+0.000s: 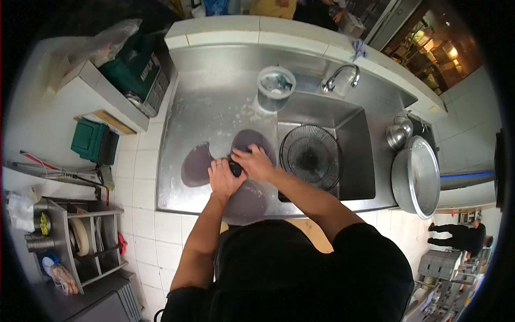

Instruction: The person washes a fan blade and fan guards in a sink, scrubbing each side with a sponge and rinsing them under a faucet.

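On the steel counter [182, 115], several flat, rounded purple sheets lie close together. One purple sheet [197, 166] is left of my hands, another purple sheet [252, 138] lies just beyond them, and a third purple sheet [248, 203] is nearest my body. My left hand [226, 178] has its fingers bent over a small dark rounded object [235, 168], whose kind I cannot tell. From the right, my right hand [256, 162] reaches in with curled fingers at the same object, close over the purple sheets. Both palms face down, hiding part of it.
Right of my hands is a sink [357, 161] holding a round dark ribbed rack [311, 155]. A plastic bucket [276, 88] stands behind, near the faucet [341, 78]. A large metal basin [421, 177] and metal bowls [398, 135] sit far right. A person [461, 237] stands farther off.
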A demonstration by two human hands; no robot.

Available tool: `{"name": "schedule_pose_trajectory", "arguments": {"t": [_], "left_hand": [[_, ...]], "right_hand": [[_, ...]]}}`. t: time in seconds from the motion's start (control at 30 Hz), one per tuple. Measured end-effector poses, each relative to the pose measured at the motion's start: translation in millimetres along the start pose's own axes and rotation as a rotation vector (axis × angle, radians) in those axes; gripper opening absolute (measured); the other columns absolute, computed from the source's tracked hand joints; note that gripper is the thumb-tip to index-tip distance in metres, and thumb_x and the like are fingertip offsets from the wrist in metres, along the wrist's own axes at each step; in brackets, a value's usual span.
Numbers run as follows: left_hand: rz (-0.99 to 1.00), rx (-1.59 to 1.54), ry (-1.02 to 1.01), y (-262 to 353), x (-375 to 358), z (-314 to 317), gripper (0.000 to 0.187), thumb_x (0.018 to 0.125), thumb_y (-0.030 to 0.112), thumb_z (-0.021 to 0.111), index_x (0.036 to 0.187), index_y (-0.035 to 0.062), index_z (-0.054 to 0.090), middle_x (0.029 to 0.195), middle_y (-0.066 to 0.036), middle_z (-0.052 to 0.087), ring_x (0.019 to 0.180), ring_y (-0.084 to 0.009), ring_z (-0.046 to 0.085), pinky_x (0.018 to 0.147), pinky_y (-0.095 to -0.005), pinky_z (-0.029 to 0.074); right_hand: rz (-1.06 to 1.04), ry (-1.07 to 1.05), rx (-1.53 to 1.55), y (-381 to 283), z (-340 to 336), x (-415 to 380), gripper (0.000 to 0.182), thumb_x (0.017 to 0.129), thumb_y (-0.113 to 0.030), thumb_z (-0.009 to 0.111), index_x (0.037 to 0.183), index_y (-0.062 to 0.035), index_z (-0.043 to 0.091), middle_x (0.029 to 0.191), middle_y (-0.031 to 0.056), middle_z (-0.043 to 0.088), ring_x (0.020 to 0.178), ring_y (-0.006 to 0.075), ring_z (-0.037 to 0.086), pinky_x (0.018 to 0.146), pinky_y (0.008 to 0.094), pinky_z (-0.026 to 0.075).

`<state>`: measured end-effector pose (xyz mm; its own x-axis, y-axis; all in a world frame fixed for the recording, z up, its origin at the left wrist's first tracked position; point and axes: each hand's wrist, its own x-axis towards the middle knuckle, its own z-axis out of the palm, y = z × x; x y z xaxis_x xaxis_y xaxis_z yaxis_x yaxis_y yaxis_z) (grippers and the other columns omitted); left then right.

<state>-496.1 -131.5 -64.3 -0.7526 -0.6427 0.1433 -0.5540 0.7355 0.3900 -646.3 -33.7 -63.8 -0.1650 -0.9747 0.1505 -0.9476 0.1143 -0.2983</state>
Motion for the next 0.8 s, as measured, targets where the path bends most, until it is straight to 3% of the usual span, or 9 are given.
{"name": "schedule_pose_trajectory", "arguments": {"t": [0.1,0.2,0.33,0.4,0.47,0.6,0.67,0.73,0.8], "left_hand": [[0.053,0.008,0.076,-4,-3,5,0.065,0.072,0.048,0.08,0.114,0.0011,0.062,0.118,-0.018,0.061,0.116,-0.0379,0.055,0.098,-0.0491,0.044],[0.063,-0.009,0.159,-2,-4,7,0.066,0.071,0.048,0.081,0.114,0.0014,0.063,0.115,-0.017,0.062,0.114,-0.0378,0.055,0.095,-0.0492,0.045],[0.028,0.055,0.038,6,-5,-5,0.064,0.068,0.044,0.081,0.115,0.0026,0.064,0.116,-0.017,0.062,0.115,-0.0369,0.056,0.097,-0.0483,0.045],[0.064,0.038,0.045,1,-1,-1,0.063,0.069,0.044,0.08,0.114,0.0028,0.064,0.116,-0.017,0.062,0.115,-0.0368,0.056,0.098,-0.0485,0.045],[0.06,0.048,0.051,3,1,-2,0.062,0.069,0.043,0.08,0.113,0.0025,0.064,0.116,-0.016,0.062,0.114,-0.0366,0.056,0.097,-0.0487,0.045],[0.043,0.043,0.064,3,1,1,0.06,0.07,0.043,0.079,0.111,0.0023,0.064,0.113,-0.016,0.062,0.113,-0.0366,0.056,0.097,-0.0492,0.045],[0.027,0.051,0.03,5,3,-4,0.062,0.07,0.046,0.078,0.112,0.0021,0.064,0.115,-0.016,0.062,0.115,-0.0358,0.055,0.098,-0.0485,0.044],[-0.02,0.05,-0.023,8,2,-2,0.065,0.07,0.049,0.077,0.113,0.002,0.065,0.117,-0.016,0.062,0.116,-0.035,0.055,0.099,-0.0479,0.044],[0.004,0.07,0.015,5,0,0,0.066,0.07,0.05,0.077,0.113,0.0016,0.065,0.116,-0.016,0.062,0.115,-0.0348,0.055,0.098,-0.0475,0.044]], "right_hand": [[-0.056,-0.017,0.064,-8,-5,23,0.049,0.088,-0.018,0.068,0.137,-0.0232,0.067,0.155,-0.0013,0.054,0.126,0.0406,0.05,0.104,0.051,0.044],[0.017,0.02,-0.004,-5,-3,-11,0.047,0.092,-0.019,0.064,0.139,-0.0259,0.067,0.156,-0.0012,0.053,0.129,0.0391,0.048,0.104,0.0509,0.043],[-0.014,-0.028,-0.089,17,1,-46,0.049,0.091,-0.017,0.065,0.139,-0.0261,0.067,0.159,-0.0011,0.05,0.128,0.0394,0.05,0.104,0.0506,0.043],[-0.031,0.012,-0.102,17,-1,-12,0.051,0.091,-0.015,0.065,0.141,-0.0262,0.065,0.159,-0.001,0.05,0.122,0.0393,0.053,0.104,0.0505,0.044],[0.256,-0.009,-0.076,23,-2,26,0.049,0.091,-0.016,0.064,0.139,-0.0256,0.066,0.158,-0.0002,0.051,0.122,0.0406,0.053,0.103,0.0513,0.045],[0.425,-0.092,-0.129,11,-12,41,0.045,0.093,-0.016,0.062,0.136,-0.0253,0.068,0.157,0.0002,0.052,0.123,0.0408,0.054,0.099,0.0522,0.046],[-0.025,-0.026,-0.008,11,4,20,0.045,0.092,-0.019,0.064,0.136,-0.0254,0.067,0.156,-0.0001,0.052,0.118,0.0393,0.056,0.092,0.0529,0.049],[-0.053,-0.069,-0.147,37,-5,32,0.046,0.093,-0.022,0.065,0.139,-0.0253,0.065,0.157,0.0009,0.052,0.117,0.0392,0.057,0.094,0.0526,0.049],[0.439,-0.12,-0.09,50,-19,50,0.043,0.096,-0.025,0.062,0.139,-0.0298,0.066,0.158,-0.0003,0.051,0.125,0.0427,0.055,0.104,0.0541,0.048]]}}
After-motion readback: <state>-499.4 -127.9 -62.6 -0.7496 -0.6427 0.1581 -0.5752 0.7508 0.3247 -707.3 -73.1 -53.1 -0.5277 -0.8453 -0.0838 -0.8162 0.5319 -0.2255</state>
